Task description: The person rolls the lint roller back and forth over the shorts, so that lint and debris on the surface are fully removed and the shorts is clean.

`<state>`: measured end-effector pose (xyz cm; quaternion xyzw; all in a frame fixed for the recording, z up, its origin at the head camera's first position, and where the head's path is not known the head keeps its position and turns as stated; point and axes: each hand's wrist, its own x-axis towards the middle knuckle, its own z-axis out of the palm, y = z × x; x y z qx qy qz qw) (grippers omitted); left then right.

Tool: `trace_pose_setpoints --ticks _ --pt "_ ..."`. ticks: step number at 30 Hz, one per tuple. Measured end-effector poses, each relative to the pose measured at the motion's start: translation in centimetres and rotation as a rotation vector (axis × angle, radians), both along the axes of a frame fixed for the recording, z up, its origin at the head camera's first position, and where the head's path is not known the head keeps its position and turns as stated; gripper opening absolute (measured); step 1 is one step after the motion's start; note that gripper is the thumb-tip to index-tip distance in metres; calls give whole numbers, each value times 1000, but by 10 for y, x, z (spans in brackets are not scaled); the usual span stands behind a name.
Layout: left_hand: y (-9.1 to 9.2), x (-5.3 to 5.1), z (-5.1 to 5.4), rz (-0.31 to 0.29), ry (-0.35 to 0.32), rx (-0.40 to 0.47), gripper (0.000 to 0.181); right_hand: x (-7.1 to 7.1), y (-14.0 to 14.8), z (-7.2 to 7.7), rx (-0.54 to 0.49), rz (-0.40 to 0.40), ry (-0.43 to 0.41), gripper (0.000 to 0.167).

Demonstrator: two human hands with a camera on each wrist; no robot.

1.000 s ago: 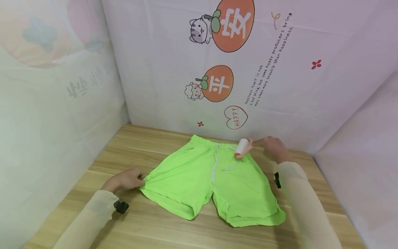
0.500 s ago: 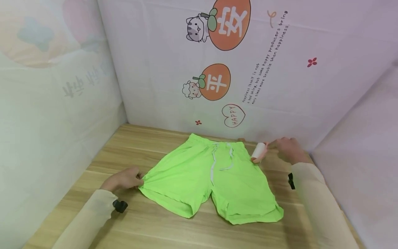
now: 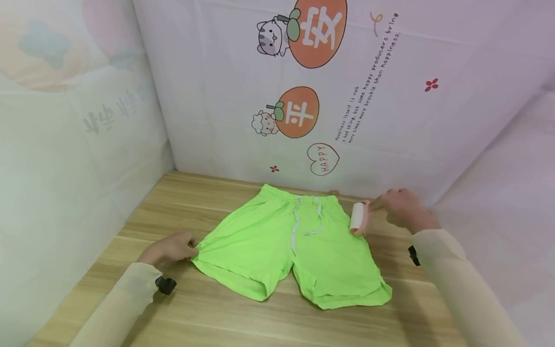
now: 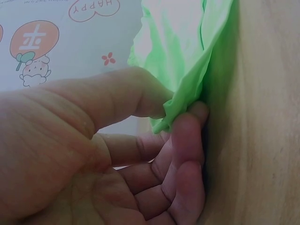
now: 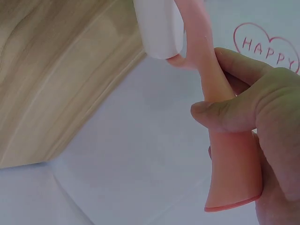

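Note:
Bright green shorts (image 3: 256, 236) lie spread on the wooden table, waistband toward the back wall, with a white drawstring (image 3: 295, 226) hanging down the front. My left hand (image 3: 175, 246) pinches the outer corner of the left leg's hem; in the left wrist view the bunched green cloth (image 4: 180, 103) sits between thumb and fingers. The right hand (image 3: 405, 208) grips the pink handle (image 5: 234, 159) of a lint roller (image 3: 358, 217). Its white roll (image 5: 159, 28) is at the shorts' upper right side edge; whether it touches the cloth I cannot tell.
Behind the wooden table (image 3: 234, 323) rises a white printed back wall (image 3: 217, 96). White sheets also enclose the left side (image 3: 65, 168) and the right side (image 3: 511, 193). A small brown bit (image 3: 334, 192) shows behind the waistband.
My right hand has carried the lint roller from the waistband's right part to the right, then slightly toward me along the side edge. The left hand keeps its pinch on the hem.

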<state>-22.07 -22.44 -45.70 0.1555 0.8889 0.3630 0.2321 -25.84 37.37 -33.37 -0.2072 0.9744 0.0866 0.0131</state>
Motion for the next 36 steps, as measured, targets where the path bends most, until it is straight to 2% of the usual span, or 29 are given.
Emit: trace_pose_setpoints --ticks 5,9,16,19,26,36 --pt "0 1 1 2 -8 11 32 3 -18 -2 103 32 -4 50" --pt "-1 0 0 4 -12 13 32 0 -32 -6 119 47 22 47" --pt "-1 0 0 -5 -7 14 33 -7 -62 -7 106 95 53 47" --pt "-1 0 1 -9 -1 11 33 -10 -74 -7 115 112 62 42" --pt "-2 0 0 9 -1 -1 32 -17 -103 -7 148 162 70 41" --pt "-1 0 1 2 3 12 32 -25 -145 -7 80 214 44 47"
